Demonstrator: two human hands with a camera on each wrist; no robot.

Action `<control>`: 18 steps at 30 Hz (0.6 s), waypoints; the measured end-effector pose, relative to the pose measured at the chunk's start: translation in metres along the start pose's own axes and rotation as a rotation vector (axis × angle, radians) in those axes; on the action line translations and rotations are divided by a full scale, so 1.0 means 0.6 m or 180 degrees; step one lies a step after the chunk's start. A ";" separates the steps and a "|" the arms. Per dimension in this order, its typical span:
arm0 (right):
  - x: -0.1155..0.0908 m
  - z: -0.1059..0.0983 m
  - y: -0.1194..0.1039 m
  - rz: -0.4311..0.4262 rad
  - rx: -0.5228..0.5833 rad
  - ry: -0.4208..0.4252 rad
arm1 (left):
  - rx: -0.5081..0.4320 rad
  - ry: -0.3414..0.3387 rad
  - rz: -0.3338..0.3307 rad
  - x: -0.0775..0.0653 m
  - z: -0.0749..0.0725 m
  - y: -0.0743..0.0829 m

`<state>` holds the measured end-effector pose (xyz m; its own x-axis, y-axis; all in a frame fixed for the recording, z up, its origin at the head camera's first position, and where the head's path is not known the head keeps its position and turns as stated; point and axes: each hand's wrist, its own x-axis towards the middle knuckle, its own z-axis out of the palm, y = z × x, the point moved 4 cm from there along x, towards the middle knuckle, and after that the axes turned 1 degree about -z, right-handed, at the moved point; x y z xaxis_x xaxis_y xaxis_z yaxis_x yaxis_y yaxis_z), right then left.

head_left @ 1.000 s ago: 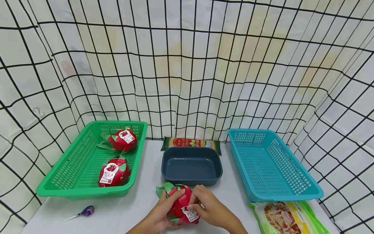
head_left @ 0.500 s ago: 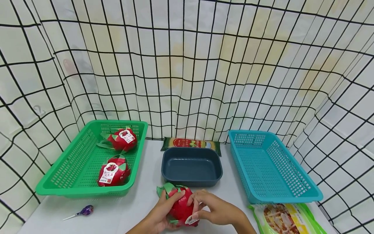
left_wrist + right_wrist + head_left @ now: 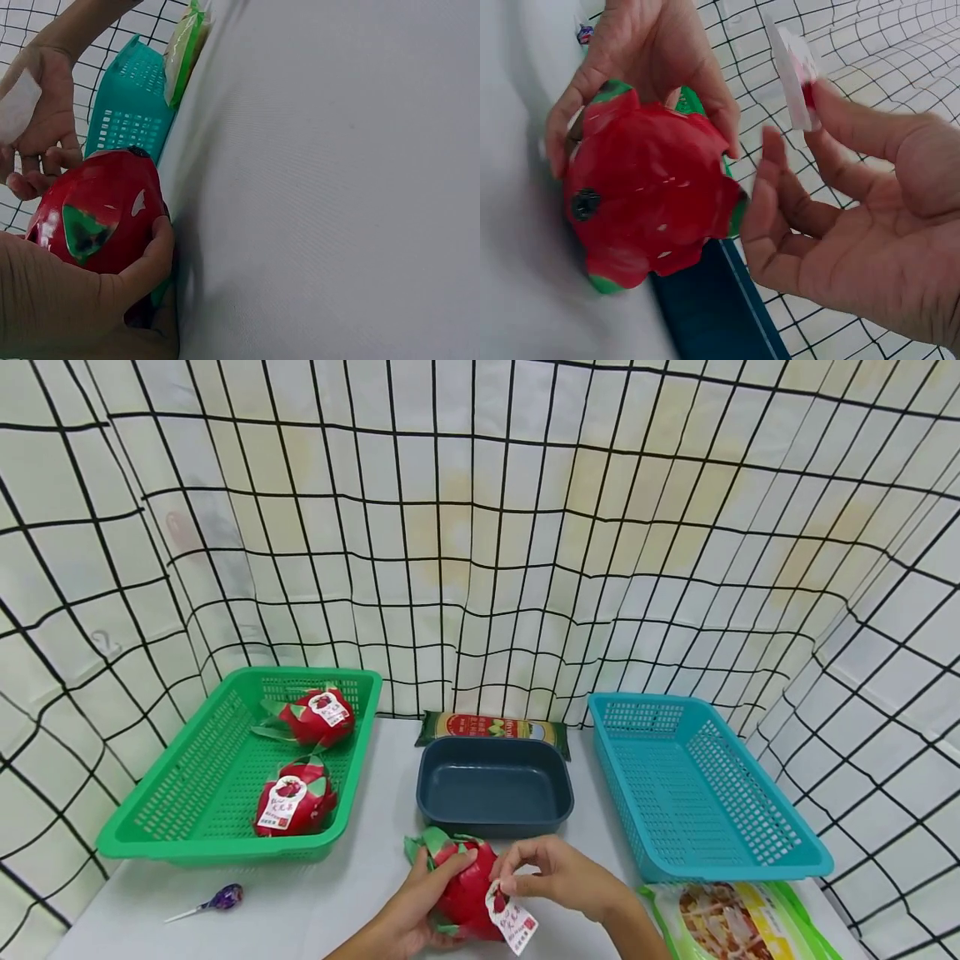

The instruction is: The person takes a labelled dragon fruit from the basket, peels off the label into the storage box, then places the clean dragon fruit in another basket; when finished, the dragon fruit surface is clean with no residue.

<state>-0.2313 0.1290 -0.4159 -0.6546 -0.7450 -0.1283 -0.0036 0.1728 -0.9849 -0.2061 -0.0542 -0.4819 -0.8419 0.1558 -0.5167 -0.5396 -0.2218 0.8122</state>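
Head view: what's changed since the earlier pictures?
The label has come off the dragon fruit and moved right; the right hand now pinches it. The left hand still holds the fruit; the green basket and blue basket stayed put.

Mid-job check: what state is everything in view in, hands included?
Held dragon fruit, gripped by the left hand
Label, off that fruit, pinched by the right hand
Green basket, upright
Front dragon fruit, labelled, in green basket
Rear dragon fruit, labelled, in green basket
Blue basket, upright
Dark box, upright, open-topped
Lollipop, wrapped, lying down
Long packet, lying behind dark box
Food bag, lying, partly out of frame
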 end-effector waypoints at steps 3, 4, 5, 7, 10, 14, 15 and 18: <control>0.010 -0.018 -0.015 0.0037 -0.0159 0.0445 | 0.0014 0.0013 -0.0038 0.001 0.000 0.001; 0.015 -0.025 -0.020 0.0040 -0.0243 0.0567 | 0.0012 0.0020 -0.0059 0.001 -0.001 0.002; 0.021 -0.033 -0.026 0.0045 -0.0319 0.0671 | 0.0013 0.0025 -0.0072 0.001 -0.001 0.003; 0.036 -0.048 -0.034 0.0053 -0.0453 0.0815 | 0.0022 0.0050 -0.0113 0.002 -0.002 0.004; 0.067 -0.073 -0.046 0.0052 -0.0578 0.0926 | 0.0022 0.0082 -0.0175 0.003 -0.004 0.008; 0.115 -0.106 -0.057 0.0170 -0.0591 0.1016 | 0.0023 0.0130 -0.0230 0.003 -0.007 0.014; 0.128 -0.114 -0.058 0.0225 -0.0560 0.1023 | 0.0025 0.0137 -0.0235 0.004 -0.007 0.016; 0.163 -0.137 -0.059 0.0445 -0.0415 0.1035 | 0.0030 0.0144 -0.0245 0.005 -0.006 0.019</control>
<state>-0.3573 0.1033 -0.3840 -0.8613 -0.4686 -0.1963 0.0202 0.3544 -0.9349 -0.2148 -0.0600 -0.4752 -0.7976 0.1284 -0.5894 -0.6028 -0.2017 0.7720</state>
